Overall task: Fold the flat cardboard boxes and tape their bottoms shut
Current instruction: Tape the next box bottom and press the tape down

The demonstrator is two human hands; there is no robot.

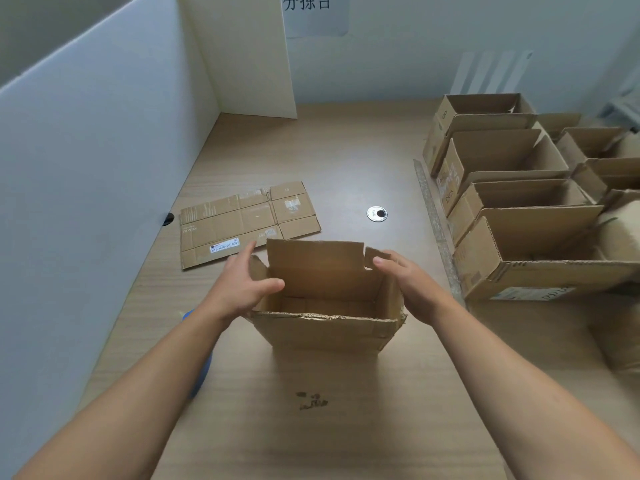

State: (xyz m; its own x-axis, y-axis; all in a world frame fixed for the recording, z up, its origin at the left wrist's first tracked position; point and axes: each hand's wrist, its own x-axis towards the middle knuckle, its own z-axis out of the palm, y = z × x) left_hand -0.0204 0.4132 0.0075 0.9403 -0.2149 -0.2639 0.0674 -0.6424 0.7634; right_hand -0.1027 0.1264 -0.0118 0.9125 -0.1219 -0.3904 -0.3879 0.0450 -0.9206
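An opened brown cardboard box (325,329) stands upright on the wooden table in front of me, its far flap raised. My left hand (242,284) grips the box's left wall, thumb inside and fingers on the left flap. My right hand (410,284) rests against the right wall, fingers at the torn right flap. A flat unfolded cardboard box (242,221) lies on the table behind it, to the left. A blue object (202,368), maybe a tape tool, shows partly under my left forearm.
Several folded open boxes (519,202) stand packed together at the right side of the table. White partition panels (104,150) close off the left and back. A round metal cable grommet (377,214) sits in the wooden table (346,410).
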